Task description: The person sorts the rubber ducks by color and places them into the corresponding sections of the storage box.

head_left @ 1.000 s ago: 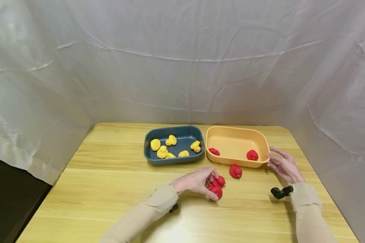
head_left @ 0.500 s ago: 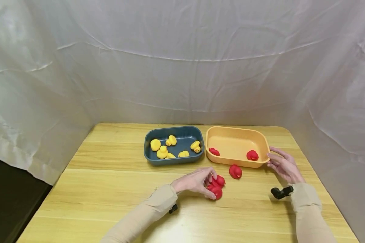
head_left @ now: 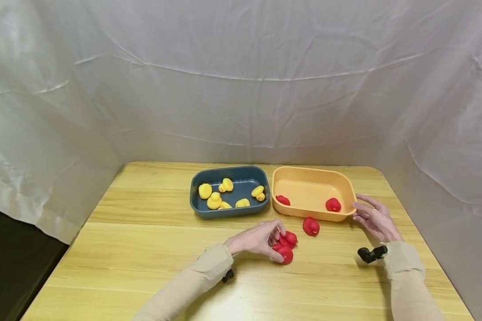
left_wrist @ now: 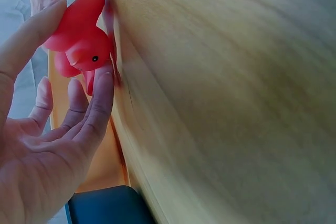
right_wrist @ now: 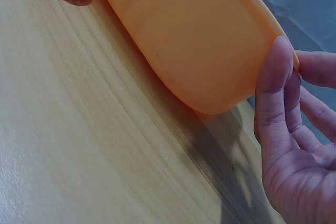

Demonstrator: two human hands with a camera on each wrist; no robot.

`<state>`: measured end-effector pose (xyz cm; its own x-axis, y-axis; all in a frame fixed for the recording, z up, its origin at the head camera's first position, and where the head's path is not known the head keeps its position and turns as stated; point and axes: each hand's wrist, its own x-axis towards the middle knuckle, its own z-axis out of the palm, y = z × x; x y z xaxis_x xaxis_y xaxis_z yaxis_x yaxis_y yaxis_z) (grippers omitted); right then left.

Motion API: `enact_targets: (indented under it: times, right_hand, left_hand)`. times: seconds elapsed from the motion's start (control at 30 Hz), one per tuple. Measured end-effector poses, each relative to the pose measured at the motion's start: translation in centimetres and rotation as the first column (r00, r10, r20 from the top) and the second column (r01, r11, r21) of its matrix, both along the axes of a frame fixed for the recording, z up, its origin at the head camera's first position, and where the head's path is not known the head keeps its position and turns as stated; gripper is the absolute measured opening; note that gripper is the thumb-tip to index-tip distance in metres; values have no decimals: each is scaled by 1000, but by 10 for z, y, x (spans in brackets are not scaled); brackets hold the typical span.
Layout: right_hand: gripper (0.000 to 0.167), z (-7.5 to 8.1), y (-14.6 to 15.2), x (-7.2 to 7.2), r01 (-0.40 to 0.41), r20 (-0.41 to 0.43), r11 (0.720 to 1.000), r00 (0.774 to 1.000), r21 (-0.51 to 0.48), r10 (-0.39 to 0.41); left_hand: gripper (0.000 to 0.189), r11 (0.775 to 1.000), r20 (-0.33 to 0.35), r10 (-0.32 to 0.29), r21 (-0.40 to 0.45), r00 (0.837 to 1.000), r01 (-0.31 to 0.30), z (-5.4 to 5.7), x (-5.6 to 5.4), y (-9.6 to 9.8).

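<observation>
Table: the wooden table (head_left: 144,232) carries everything, with both trays near its far edge.
Orange tray: the orange tray (head_left: 311,176) sits right of centre by the far edge, with two red ducks inside, one (head_left: 282,200) at its left end, one (head_left: 333,205) at its right.
Blue tray: the dark blue tray (head_left: 230,211) stands just beside it on the left, yellow ducks (head_left: 214,201) scattered within.
Right hand: the right hand (head_left: 375,219) rests at the orange tray's right end, fingers relaxed and loosely spread, thumb tip against the wall, holding nothing.
Left hand: the left hand (head_left: 257,240) is mid-table, fingers and thumb curled round a red duck (head_left: 284,253) that sits on the wood.
Neighbour duck: a second red duck (head_left: 289,238) lies touching it, at the fingertips.
Loose duck: another red duck (head_left: 311,226) sits alone just before the orange tray's near wall.
</observation>
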<state>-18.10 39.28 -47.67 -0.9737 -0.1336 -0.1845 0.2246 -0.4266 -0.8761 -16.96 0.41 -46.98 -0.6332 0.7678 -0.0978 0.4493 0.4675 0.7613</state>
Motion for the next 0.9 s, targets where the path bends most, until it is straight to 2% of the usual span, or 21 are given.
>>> enact_targets:
  times: [0.27, 0.47, 0.7, 0.9]
  right_hand:
    - [31, 1, -1, 0, 0, -3, 1000, 1000, 1, 0]
    - [31, 1, -1, 0, 1, -1, 1000, 1000, 0, -1]
    - [32, -1, 0, -1, -3, -3, 1000, 1000, -7, 2]
    - [32, 0, 0, -1, 1, 1, 1000, 1000, 2, -1]
  left_hand:
    - [61, 997, 64, 48, 64, 997, -53, 3, 1, -3]
    - [64, 986, 114, 85, 133, 990, -100, 7, 0, -3]
    - [68, 957, 187, 97, 252, 978, -144, 7, -3, -4]
    - [61, 926, 229, 116, 327, 966, -189, 10, -4, -4]
